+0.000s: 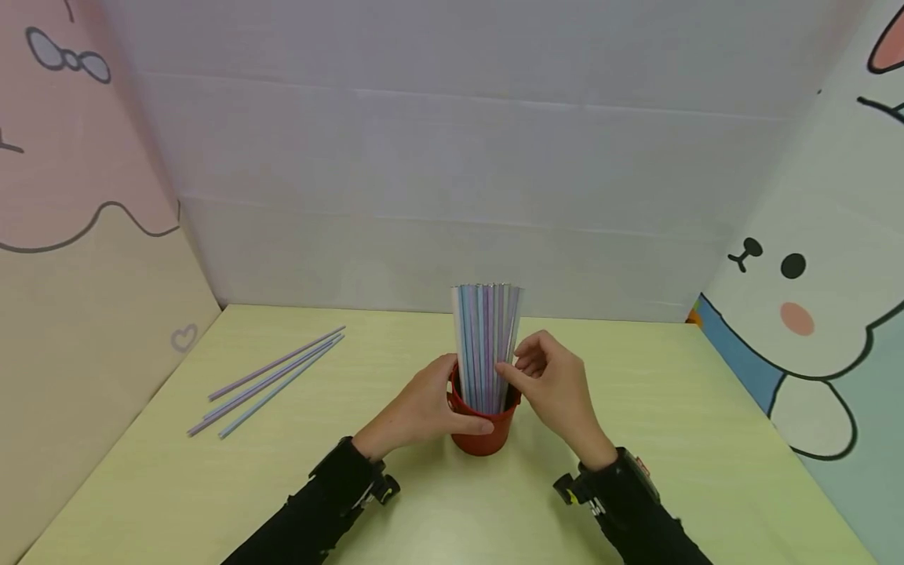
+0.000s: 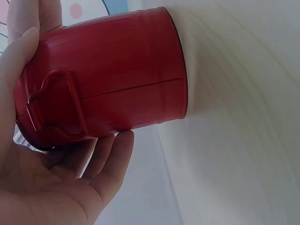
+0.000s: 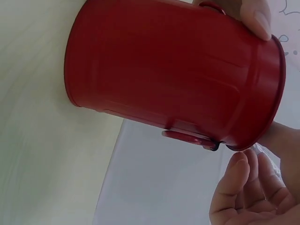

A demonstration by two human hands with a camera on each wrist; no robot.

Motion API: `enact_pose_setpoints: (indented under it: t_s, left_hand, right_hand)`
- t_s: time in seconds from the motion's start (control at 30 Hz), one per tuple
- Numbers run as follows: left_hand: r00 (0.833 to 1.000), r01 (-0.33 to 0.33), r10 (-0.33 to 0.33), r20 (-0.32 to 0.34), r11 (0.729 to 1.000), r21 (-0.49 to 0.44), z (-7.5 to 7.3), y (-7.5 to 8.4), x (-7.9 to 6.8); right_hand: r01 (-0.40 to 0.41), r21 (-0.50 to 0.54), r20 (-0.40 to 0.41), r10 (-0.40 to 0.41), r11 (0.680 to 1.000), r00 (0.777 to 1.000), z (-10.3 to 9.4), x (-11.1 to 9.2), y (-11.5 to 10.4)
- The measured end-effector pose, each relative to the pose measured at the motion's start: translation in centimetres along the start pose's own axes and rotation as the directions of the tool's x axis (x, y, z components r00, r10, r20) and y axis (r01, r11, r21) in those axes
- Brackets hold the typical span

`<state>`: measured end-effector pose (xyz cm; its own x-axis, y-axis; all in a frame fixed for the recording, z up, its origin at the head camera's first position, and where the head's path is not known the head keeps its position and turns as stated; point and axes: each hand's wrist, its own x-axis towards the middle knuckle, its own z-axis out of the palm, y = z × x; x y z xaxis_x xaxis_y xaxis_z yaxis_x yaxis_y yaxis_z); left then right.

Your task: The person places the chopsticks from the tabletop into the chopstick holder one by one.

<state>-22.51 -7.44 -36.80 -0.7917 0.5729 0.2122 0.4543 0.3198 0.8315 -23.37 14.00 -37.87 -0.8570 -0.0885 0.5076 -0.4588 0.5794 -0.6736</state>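
Observation:
A red bucket (image 1: 482,436) with small side handles stands upright on the table, holding a tight bunch of pastel straws (image 1: 483,337) in white, blue and purple. My left hand (image 1: 427,404) grips the bucket from the left, thumb across its front and fingers round the far side. The left wrist view shows this grip on the red bucket (image 2: 112,79) from close by. My right hand (image 1: 558,388) is at the bunch's right edge, thumb tip against the straws and the other fingers loosely bent. In the right wrist view, that right hand (image 3: 253,192) is beside the bucket's rim.
Several loose purple and blue straws (image 1: 268,380) lie slanted on the pale yellow table (image 1: 339,486) to the left. A plain white wall (image 1: 452,157) rises behind, and printed cartoon panels (image 1: 798,314) stand at both sides.

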Motion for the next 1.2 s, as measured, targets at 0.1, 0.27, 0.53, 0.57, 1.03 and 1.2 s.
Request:
enact_pose_setpoints:
  t_s: [0.1,0.27,0.53,0.57,1.03,1.2]
  left_hand:
    - [1.000,-0.001,0.001,0.006,1.000,-0.001,0.0,-0.1,0.1]
    - [0.999,-0.017,0.017,0.042,1.000,0.011,-0.1,-1.5,0.3]
    - [0.993,0.120,-0.117,-0.031,0.941,0.315,-4.5,-4.0,-1.9]
    - [0.992,0.128,-0.117,-0.055,0.925,0.357,-5.4,-4.2,-2.4]
    - [0.963,0.240,-0.074,-0.259,0.674,0.698,-14.3,-9.6,-11.1]
    - [0.946,0.318,-0.158,-0.284,0.638,0.702,-15.2,-11.1,-13.1]
  right_hand:
    - [0.019,-0.017,0.008,-0.019,1.000,1.000,-0.2,0.1,0.1]
    - [0.057,-0.023,-0.019,-0.058,0.998,0.998,-1.1,0.1,-0.1]
    - [0.108,-0.012,-0.033,-0.109,0.994,0.994,-2.6,0.3,-1.7]
    - [0.118,-0.010,-0.024,-0.118,0.993,0.993,-2.8,0.3,-1.9]
    - [0.377,-0.026,0.240,-0.360,0.926,0.902,-4.2,-0.2,-4.2]
    - [0.400,-0.001,0.276,-0.384,0.916,0.881,-4.1,-0.3,-4.3]
